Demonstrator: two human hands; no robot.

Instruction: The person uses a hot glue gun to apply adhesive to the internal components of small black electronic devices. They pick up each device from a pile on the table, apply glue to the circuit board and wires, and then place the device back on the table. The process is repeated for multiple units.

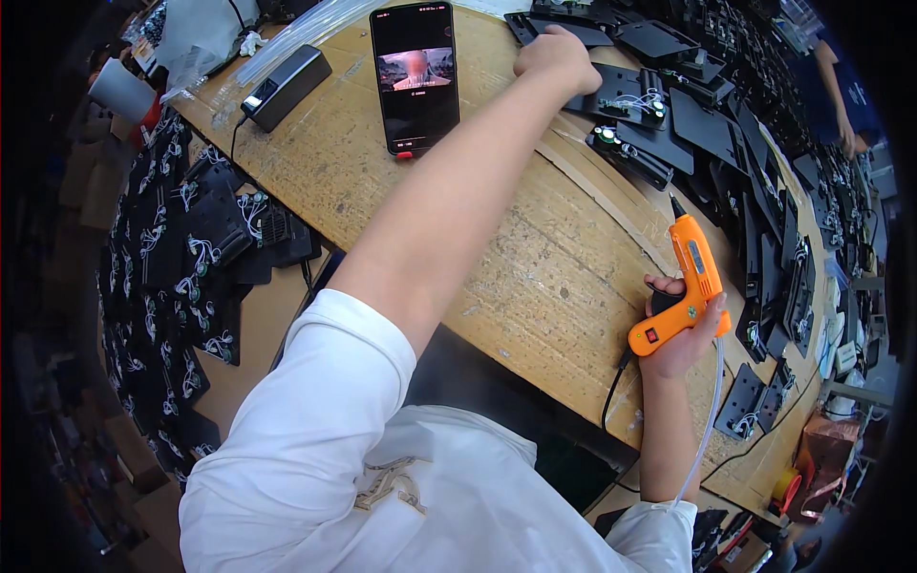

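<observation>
My left arm stretches across the bench to the far side, where my left hand is curled among black plastic panels. Its fingers bend away under the back of the hand, so what they grip is hidden. One flat black panel lies right against it. Close to the hand are black panels with white wires and small round parts. My right hand is wrapped round the handle of an orange hot glue gun, a finger at its black trigger. The gun's dark nozzle points up toward the panels, and a clear glue stick trails from its rear.
A phone showing a picture stands on the worn wooden bench. Left of it sits a black box-shaped device with a cable. Many wired black panels are piled at left. A co-worker's arm shows at far right.
</observation>
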